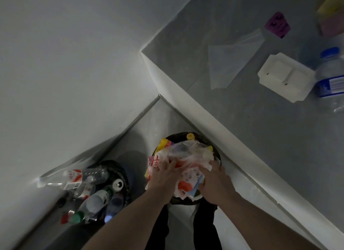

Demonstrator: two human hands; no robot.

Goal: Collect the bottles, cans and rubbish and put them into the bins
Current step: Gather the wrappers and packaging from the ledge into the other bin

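Left hand: fingers spread and fairly straight, pressing flat on the near-left side of a heap of crumpled wrappers. Right hand: fingers lying forward on the heap's near-right side, palm down; whether they curl into the paper cannot be told. Heap: white paper and thin plastic printed in red and orange, with yellow scraps at its far edge and a pale blue strip poking out toward the person between the hands; no clear long axis, mounded above the rim. Container: right bin, round, black-lined, standing on the floor just beside the white edge of the counter. To its left, apart from it: left bin, also black-lined, overfilled with bottles. Topmost clear bottle, red-and-white label, lies on its side across the rim, long axis left-right, neck end pointing left toward the wall. Drink can upright, opened top facing up. Further bottles below, caps toward the person, one green cap. On the counter, well apart from the bins: water bottle with blue cap and blue label, white moulded tray, clear plastic sheet, purple block.
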